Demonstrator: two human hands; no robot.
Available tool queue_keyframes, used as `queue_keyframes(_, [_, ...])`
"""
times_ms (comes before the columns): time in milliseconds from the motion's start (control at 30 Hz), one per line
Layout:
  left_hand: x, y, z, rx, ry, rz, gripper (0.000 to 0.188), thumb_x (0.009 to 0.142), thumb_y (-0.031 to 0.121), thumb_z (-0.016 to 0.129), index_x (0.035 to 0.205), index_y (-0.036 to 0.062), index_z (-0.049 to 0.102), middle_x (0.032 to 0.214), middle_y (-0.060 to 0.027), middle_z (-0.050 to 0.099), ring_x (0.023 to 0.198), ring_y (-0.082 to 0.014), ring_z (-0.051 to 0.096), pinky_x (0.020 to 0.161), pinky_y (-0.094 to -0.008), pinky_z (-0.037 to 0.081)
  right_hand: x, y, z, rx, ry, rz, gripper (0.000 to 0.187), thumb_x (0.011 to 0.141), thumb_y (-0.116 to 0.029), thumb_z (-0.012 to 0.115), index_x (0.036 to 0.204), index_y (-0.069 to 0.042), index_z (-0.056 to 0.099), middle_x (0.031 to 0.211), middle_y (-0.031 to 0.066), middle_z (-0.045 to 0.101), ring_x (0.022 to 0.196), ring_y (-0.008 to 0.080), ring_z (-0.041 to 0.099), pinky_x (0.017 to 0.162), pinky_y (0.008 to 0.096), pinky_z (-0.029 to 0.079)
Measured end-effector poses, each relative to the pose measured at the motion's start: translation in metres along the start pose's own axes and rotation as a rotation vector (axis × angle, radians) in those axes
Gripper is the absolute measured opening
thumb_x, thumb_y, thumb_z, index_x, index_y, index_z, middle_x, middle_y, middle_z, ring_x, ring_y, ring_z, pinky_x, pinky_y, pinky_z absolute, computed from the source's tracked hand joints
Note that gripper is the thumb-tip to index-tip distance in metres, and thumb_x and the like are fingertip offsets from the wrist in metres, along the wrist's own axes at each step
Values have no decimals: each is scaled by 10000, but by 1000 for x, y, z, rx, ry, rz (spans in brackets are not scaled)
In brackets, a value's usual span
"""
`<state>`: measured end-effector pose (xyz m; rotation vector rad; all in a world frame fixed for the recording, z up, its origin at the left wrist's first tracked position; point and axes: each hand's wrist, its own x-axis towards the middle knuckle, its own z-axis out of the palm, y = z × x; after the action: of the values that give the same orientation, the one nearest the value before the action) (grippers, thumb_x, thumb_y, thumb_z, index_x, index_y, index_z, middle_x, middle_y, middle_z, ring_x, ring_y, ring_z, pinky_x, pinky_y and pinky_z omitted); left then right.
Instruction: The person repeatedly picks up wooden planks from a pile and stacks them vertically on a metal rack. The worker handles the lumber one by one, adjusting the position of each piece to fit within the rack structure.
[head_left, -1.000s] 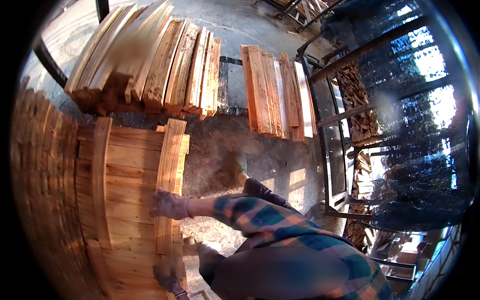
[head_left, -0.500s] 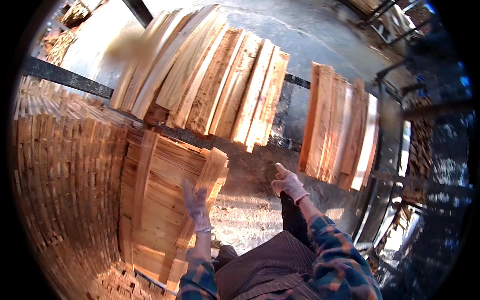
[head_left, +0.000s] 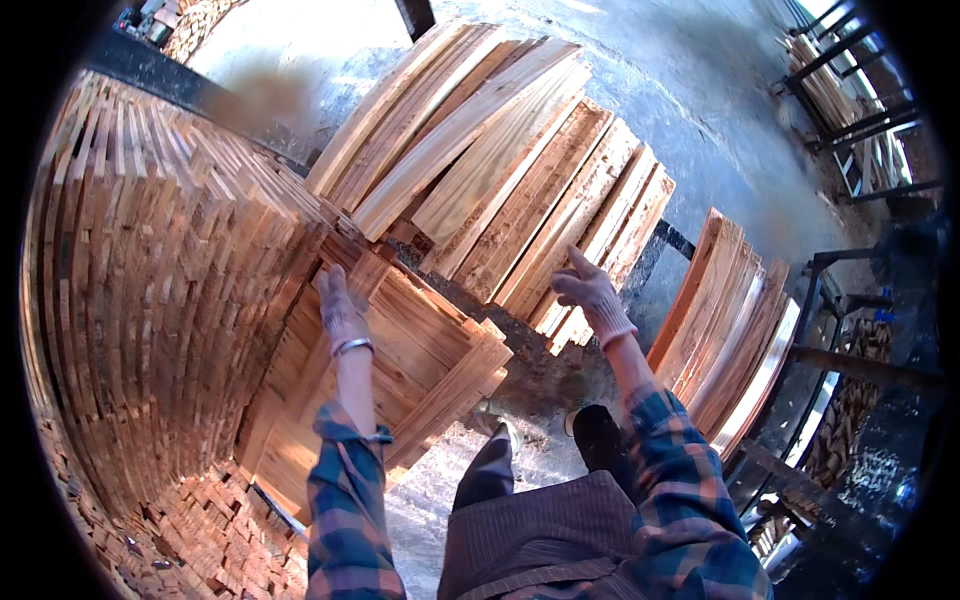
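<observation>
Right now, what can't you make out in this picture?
In the head view:
Left hand: palm, hidden by its own back.
Right hand: whether it touches the boards; the hand covers any contact.
Tall board stack: far left side, cut off by the picture's edge.
Upper-left floor: partly blurred by a smudge.

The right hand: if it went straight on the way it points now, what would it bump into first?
Probably the row of wooden boards ahead of the right hand, though how high it hovers over them is unclear from this single view.
</observation>
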<state>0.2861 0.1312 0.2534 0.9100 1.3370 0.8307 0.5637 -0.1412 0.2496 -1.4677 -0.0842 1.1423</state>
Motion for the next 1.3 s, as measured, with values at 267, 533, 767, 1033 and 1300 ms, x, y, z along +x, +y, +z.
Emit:
queue_keyframes(267, [92,-58,54,41,-224,-3,590,883,544,546,1256,90,506,1197,-133,562,1045,-260,546,871,-447,469,125,-33,72,-4,-23,75,800,841,-221,702,1440,15,228,705,-3,466,567,98,477,477,248,420])
queue_keyframes(533, [12,-42,155,-137,48,-73,832,859,354,657,1484,67,187,1408,-116,388,1234,-234,415,1039,-365,346,149,-31,66,42,85,128,640,814,-326,727,1230,20,386,849,79,617,687,145,603,582,291,549])
queue_keyframes(767, [17,-33,172,-160,182,-65,856,849,412,653,1471,48,191,1432,-143,336,1230,-267,423,1048,-398,353,178,-40,70,-263,-22,249,650,752,-318,797,1158,37,435,893,95,636,723,154,600,567,295,518])
queue_keyframes(1033, [-36,-17,201,64,122,-41,675,879,407,618,1333,-39,392,1278,-163,475,1143,-248,484,999,-370,407,148,-64,62,180,53,269,404,800,-291,755,923,45,567,811,100,646,713,181,613,647,279,520])
queue_keyframes(1300, [-98,3,193,369,-304,-2,750,744,383,787,1291,-3,447,1136,-120,560,1082,-266,529,951,-354,447,131,0,-47,391,-55,3,170,896,-237,628,896,-72,587,810,-4,613,632,118,587,554,239,504])
